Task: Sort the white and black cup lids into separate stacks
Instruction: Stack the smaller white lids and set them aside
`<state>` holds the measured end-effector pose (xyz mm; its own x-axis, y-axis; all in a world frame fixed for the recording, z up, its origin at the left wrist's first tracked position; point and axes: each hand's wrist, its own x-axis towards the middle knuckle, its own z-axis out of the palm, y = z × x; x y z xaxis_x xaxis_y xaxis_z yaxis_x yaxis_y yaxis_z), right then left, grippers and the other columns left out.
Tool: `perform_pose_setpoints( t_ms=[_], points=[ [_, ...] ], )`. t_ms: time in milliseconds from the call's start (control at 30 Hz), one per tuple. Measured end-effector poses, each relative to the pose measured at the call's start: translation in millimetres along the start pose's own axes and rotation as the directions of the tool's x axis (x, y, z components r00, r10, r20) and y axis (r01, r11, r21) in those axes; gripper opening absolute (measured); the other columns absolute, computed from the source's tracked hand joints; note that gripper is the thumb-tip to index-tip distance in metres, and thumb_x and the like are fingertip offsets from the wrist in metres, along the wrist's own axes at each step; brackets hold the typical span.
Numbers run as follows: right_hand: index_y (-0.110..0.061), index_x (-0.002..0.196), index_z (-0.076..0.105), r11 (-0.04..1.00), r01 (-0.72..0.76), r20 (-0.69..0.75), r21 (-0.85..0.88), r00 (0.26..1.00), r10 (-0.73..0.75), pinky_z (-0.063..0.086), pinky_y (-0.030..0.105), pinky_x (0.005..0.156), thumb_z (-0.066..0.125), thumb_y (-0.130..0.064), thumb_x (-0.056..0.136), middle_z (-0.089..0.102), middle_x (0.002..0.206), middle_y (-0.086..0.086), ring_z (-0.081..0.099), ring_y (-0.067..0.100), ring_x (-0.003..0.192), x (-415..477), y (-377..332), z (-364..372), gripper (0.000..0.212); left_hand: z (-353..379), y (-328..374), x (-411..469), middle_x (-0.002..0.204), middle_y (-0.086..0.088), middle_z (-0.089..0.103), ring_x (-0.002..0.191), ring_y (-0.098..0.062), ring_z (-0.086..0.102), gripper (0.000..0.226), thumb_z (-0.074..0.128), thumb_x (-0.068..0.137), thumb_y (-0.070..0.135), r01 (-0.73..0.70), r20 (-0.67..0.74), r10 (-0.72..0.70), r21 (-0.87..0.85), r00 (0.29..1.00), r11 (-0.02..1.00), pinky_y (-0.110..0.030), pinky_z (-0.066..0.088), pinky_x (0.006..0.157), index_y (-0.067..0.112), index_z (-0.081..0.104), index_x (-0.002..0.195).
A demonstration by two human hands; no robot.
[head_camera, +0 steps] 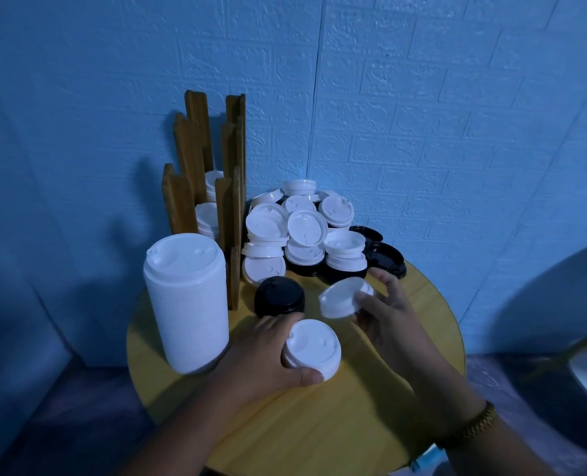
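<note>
Gripping a short stack of white lids (pixel 314 345) on the round table (pixel 336 424), the left hand (pixel 264 355) sits just beside the right hand (pixel 388 317), which holds a tilted white lid (pixel 341 298) before the mixed lid pile (pixel 305 228).

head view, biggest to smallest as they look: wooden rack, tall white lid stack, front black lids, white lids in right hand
1. wooden rack
2. tall white lid stack
3. front black lids and white lids in the right hand look about alike, so they are not ranked.
</note>
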<state>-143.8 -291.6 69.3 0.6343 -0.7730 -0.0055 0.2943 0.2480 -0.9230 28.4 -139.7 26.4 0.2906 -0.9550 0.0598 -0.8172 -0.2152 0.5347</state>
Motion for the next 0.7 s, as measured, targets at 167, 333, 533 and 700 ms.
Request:
perform_pose_setpoints(
  t_ms=[167,333,533,700],
  points=[
    [-0.020,0.130,0.051,0.942,-0.123,0.198,-0.313,0.961,0.192,0.054,0.031,0.063,0.062,-0.009,0.094,0.068,0.090,0.013,0.060,0.024,0.070,-38,0,-5,0.039,-1,4,-1,0.141,0.021,0.042,0.127,-0.002,0.040,0.093,0.071,0.070,0.077,-0.005,-0.006,0.005,0.018,1.000,1.000,-0.028,0.041,0.097,0.042,0.033,0.147],
    [-0.040,0.129,0.043,0.487,0.081,0.164,-0.869,0.978,0.130,0.052,0.022,0.067,0.069,-0.054,0.086,0.064,0.098,-0.006,0.062,0.004,0.077,-40,9,-5,0.052,-1,5,-1,0.143,0.020,0.040,0.128,-0.004,0.039,0.098,0.070,0.067,0.078,0.010,0.012,-0.011,0.045,1.000,0.999,-0.032,0.042,0.103,0.044,0.028,0.149],
    [-0.032,0.140,0.036,0.304,0.225,0.242,-0.926,0.970,0.019,0.049,0.026,0.090,0.070,-0.069,0.073,0.037,0.127,-0.016,0.047,0.005,0.111,-35,24,11,0.083,-2,6,-1,0.154,0.015,0.035,0.136,-0.009,0.036,0.117,0.077,0.061,0.078,0.037,0.022,-0.037,0.022,0.999,0.999,-0.033,0.041,0.106,0.044,0.018,0.156],
    [-0.038,0.145,0.034,0.307,0.325,0.359,-0.895,0.932,0.059,0.045,0.023,0.095,0.063,-0.070,0.072,0.034,0.137,-0.022,0.040,0.004,0.122,-32,26,13,0.086,-4,5,-3,0.157,0.011,0.030,0.140,-0.013,0.035,0.123,0.082,0.061,0.072,0.039,0.061,-0.040,0.012,0.997,0.999,-0.035,0.041,0.109,0.044,0.009,0.157]
  ],
)
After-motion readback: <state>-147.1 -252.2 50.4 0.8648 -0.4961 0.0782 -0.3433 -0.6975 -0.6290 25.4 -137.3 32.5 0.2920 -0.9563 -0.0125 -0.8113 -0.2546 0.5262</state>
